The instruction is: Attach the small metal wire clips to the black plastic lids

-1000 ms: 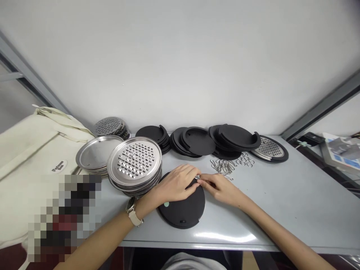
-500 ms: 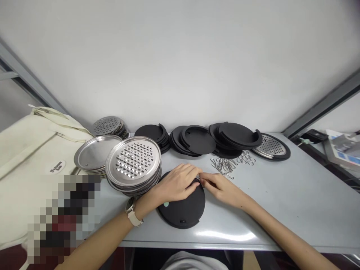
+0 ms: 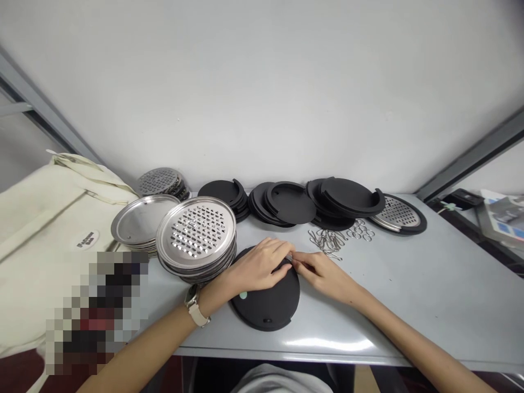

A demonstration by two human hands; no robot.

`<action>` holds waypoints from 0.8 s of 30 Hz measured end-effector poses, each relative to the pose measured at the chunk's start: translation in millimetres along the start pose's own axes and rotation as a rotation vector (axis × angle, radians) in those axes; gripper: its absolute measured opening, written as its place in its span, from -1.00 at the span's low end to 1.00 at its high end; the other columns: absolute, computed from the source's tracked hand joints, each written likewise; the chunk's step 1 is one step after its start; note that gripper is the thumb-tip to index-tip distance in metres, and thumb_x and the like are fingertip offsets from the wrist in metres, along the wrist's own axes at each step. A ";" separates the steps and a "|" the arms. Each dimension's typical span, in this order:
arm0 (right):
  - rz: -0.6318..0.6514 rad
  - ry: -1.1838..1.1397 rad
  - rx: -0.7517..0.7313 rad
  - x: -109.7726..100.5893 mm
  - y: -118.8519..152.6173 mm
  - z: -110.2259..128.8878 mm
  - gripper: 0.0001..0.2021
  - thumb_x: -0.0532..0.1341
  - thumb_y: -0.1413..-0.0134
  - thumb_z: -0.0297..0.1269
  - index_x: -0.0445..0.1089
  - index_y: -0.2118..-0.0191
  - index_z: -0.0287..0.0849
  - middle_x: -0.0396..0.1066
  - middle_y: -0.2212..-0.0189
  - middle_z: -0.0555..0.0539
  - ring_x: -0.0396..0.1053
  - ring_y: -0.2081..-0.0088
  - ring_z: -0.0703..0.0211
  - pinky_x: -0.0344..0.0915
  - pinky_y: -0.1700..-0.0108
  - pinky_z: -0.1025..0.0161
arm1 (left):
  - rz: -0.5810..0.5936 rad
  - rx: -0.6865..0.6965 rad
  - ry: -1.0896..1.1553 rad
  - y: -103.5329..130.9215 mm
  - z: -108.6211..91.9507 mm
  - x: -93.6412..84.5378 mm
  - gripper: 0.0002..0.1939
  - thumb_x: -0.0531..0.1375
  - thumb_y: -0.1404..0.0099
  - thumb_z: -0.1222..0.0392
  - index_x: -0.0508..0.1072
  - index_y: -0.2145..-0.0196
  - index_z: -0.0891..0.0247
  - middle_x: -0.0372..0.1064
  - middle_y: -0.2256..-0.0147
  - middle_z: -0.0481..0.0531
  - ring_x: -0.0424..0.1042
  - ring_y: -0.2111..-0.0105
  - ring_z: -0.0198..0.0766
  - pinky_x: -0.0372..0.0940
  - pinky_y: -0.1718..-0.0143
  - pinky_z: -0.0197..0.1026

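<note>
Over the upper edge of a round black disc (image 3: 268,305), my left hand (image 3: 262,265) and my right hand (image 3: 321,275) meet fingertip to fingertip. Both are closed in a pinch on a small metal piece (image 3: 289,257), mostly hidden by the fingers; I cannot tell if it is a clip or a ring. The disc lies flat on the table, with a pale green dot and a small slot. Beyond my right hand is a pile of wire clips (image 3: 327,241), and beside it several metal rings (image 3: 361,230).
Left of the disc stands a stack of round metal graters (image 3: 196,234); further left are plain metal discs (image 3: 145,218) and a cream bag (image 3: 61,218). Stacks of black discs (image 3: 290,203) line the wall. A grater in a black holder (image 3: 397,213) lies at the right on the grey table (image 3: 442,305).
The whole view has shifted slightly. Both hands keep nearly the same place and pinch, and the disc has not visibly moved on the table.
</note>
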State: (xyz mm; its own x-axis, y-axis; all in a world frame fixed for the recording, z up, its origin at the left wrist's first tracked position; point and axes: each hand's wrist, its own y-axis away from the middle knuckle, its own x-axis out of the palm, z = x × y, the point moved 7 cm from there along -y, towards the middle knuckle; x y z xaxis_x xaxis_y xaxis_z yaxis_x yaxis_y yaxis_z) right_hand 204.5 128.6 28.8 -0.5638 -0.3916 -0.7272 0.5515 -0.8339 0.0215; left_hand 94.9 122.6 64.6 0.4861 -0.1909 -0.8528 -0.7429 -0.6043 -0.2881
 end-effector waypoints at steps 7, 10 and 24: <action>0.008 0.019 0.020 0.9 -0.9 0.6 -0.76 -0.05 -0.21 -0.35 0.19 0.48 -0.17 0.21 0.58 0.06 0.19 0.52 0.27 0.05 0.44 0.34 | 0.007 -0.037 0.064 0.7 3.0 2.5 -0.82 0.06 -0.31 0.32 0.20 0.11 0.24 0.29 0.18 0.06 0.31 0.12 -0.18 0.22 0.04 -0.13; 0.014 0.031 0.028 0.8 -0.5 0.5 -0.77 -0.05 -0.22 -0.35 0.21 0.45 -0.17 0.23 0.57 0.05 0.19 0.52 0.26 0.05 0.43 0.34 | 0.006 -0.054 0.089 0.9 4.8 4.0 -0.76 0.08 -0.30 0.32 0.17 0.08 0.23 0.30 0.15 0.08 0.31 0.08 -0.14 0.23 0.03 -0.10; 0.097 0.006 0.092 0.1 -1.8 -5.4 -0.73 -0.06 -0.21 -0.27 0.16 0.51 -0.16 0.20 0.58 0.05 0.18 0.51 0.24 0.03 0.42 0.31 | -0.026 -0.027 0.108 1.0 4.4 4.7 -0.76 0.07 -0.28 0.34 0.13 0.11 0.23 0.26 0.17 0.09 0.30 0.09 -0.14 0.26 0.04 -0.09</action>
State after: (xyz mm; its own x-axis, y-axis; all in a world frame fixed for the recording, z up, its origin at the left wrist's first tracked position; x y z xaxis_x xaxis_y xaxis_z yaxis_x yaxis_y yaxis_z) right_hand 206.7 132.2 24.9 -0.5068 -0.4703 -0.7225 0.5447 -0.8243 0.1545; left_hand 94.4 124.5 58.4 0.5527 -0.2564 -0.7929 -0.7174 -0.6306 -0.2961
